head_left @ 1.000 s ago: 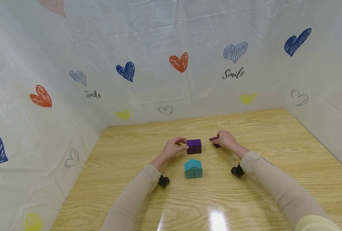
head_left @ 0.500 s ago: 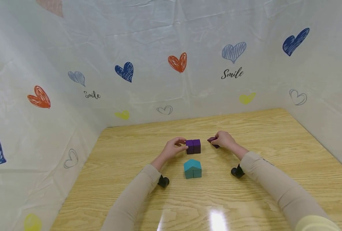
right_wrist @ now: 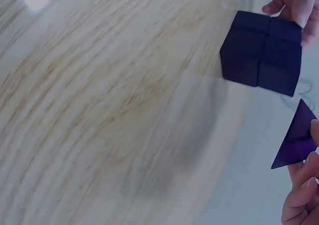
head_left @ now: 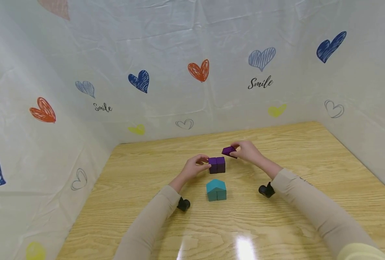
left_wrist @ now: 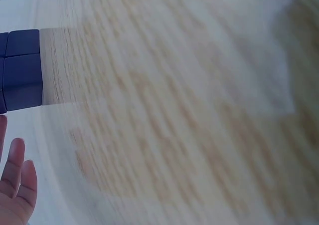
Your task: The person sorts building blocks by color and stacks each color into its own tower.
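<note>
Two purple cubes [head_left: 216, 166] stand side by side on the wooden table. My left hand [head_left: 192, 168] is at their left side, its thumb touching the left cube. In the left wrist view its other fingers [left_wrist: 14, 160] are fairly straight and off the blocks. Behind and to the right of the cubes, my right hand [head_left: 248, 152] pinches a purple triangular block [head_left: 228, 151] between thumb and fingers. The right wrist view shows this triangular block [right_wrist: 298, 142] raised and apart from the cubes [right_wrist: 261, 55].
Nearer to me, a teal triangular block [head_left: 216, 185] sits on two teal blocks [head_left: 216, 196], like a small house. A white sheet [head_left: 160, 47] printed with hearts hangs behind the wooden table [head_left: 153, 155] and along its sides. Black wrist cameras [head_left: 266, 190] are under the sleeves.
My right hand has lifted the purple triangular block and carried it left, toward the cubes. The left hand stays at the cubes, and the teal blocks keep their place.
</note>
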`<state>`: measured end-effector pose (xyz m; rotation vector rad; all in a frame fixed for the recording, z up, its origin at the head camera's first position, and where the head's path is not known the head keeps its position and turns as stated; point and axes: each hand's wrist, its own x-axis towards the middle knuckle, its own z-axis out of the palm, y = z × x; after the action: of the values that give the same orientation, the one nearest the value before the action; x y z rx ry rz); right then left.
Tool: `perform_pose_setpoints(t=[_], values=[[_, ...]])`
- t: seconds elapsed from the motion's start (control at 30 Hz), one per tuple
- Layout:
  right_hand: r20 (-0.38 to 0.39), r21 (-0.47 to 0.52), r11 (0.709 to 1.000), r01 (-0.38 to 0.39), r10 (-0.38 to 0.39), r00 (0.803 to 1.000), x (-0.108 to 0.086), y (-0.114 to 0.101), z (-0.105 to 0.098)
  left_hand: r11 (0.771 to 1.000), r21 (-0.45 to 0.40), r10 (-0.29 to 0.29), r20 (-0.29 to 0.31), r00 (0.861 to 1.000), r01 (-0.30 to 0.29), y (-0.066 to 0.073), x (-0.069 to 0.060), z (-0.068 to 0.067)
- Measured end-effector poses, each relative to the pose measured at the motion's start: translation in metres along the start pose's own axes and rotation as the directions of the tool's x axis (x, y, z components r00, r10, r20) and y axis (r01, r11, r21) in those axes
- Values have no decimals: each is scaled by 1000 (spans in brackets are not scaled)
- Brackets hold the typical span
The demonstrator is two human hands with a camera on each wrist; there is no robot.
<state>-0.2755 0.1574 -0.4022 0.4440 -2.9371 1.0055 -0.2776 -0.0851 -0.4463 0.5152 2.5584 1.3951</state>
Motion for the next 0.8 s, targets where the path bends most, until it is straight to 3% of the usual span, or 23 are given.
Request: perform_pose_setpoints(t=[0.17,0.4,0.8], values=[[22,11,995,101,-101,995,0,-15,2,1000,-13,6,2,1000,-6,-1,0,-1],[60,-33,973,228,-226,972,0,-25,10,1000,2,9,6,1000,-9,-1,1,-1],[94,-71,954,291,-284,954,0,-32,18,1000,8,14,-3,1000,-14,1,0,-1]])
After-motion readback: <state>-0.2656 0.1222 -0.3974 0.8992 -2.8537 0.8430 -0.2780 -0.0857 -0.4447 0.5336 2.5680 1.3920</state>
